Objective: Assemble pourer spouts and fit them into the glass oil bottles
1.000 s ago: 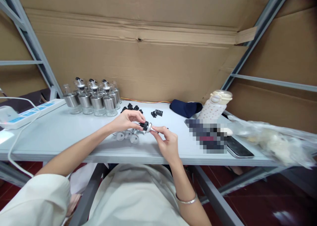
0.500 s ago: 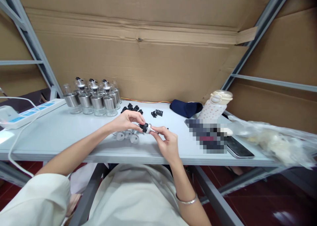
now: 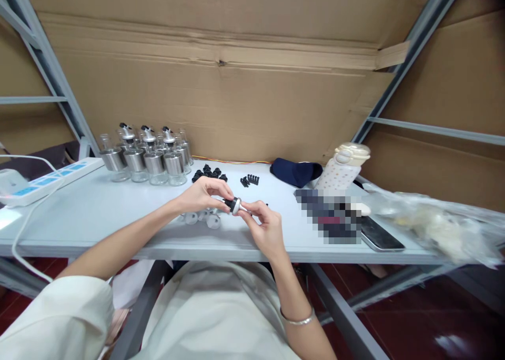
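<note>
Between my hands, above the front middle of the table, lies a pourer spout (image 3: 235,206) with a black stopper and a silver cone, tilted nearly sideways. My left hand (image 3: 205,194) pinches its black stopper end between thumb and fingers. At the narrow silver tip, my right hand (image 3: 265,226) closes thumb and fingers around it. Several silver and clear spout pieces (image 3: 213,221) lie on the table under my left hand. Just behind that hand sits a cluster of black stoppers (image 3: 210,172). Small black caps (image 3: 252,180) lie to its right.
Glass bottles with steel bands (image 3: 155,164) stand at the back left, several with pourers fitted. A power strip (image 3: 55,178) lies at far left. To the right are a dark blue cap (image 3: 295,172), a dotted flask (image 3: 340,169), a phone (image 3: 381,235) and plastic bags (image 3: 437,226).
Both hands hold nearly the same place and grip. The pourer spout appears slightly turned between them; the view has shifted very slightly.
</note>
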Demonstrator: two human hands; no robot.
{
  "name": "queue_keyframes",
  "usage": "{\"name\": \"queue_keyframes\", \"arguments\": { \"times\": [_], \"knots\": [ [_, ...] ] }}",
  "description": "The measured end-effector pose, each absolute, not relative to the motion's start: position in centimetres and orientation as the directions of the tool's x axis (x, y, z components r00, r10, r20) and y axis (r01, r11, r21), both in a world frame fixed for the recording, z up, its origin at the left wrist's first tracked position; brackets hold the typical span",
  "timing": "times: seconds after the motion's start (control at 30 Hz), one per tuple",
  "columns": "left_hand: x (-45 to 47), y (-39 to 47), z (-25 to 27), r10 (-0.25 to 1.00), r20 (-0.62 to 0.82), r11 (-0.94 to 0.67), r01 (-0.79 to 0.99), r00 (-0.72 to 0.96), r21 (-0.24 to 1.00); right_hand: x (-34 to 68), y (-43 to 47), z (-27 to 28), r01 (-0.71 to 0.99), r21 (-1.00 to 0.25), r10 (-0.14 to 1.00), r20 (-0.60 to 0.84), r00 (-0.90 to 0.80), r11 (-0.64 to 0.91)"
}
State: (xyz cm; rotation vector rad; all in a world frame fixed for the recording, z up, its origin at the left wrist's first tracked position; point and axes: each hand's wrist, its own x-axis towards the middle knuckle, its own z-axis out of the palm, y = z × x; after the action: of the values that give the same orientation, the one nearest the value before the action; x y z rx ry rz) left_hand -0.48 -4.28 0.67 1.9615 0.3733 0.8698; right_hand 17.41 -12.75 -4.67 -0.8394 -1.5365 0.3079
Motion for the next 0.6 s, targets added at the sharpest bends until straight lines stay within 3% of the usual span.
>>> {"name": "queue_keyframes", "arguments": {
  "times": [0.37, 0.6],
  "knots": [
    [-0.1, -4.7, 0.8, 0.584, 0.407, -0.522, -0.059, 0.702, 0.851, 17.4, -12.7, -4.8, 0.229, -0.712, 0.721, 0.691, 0.056, 0.664],
    [0.2, -5.2, 0.9, 0.722, 0.348, -0.445, 0.015, 0.598, 0.896, 17.2, -12.8, -3.8, 0.502, -0.649, 0.568, 0.755, 0.328, 0.572]
  ]
}}
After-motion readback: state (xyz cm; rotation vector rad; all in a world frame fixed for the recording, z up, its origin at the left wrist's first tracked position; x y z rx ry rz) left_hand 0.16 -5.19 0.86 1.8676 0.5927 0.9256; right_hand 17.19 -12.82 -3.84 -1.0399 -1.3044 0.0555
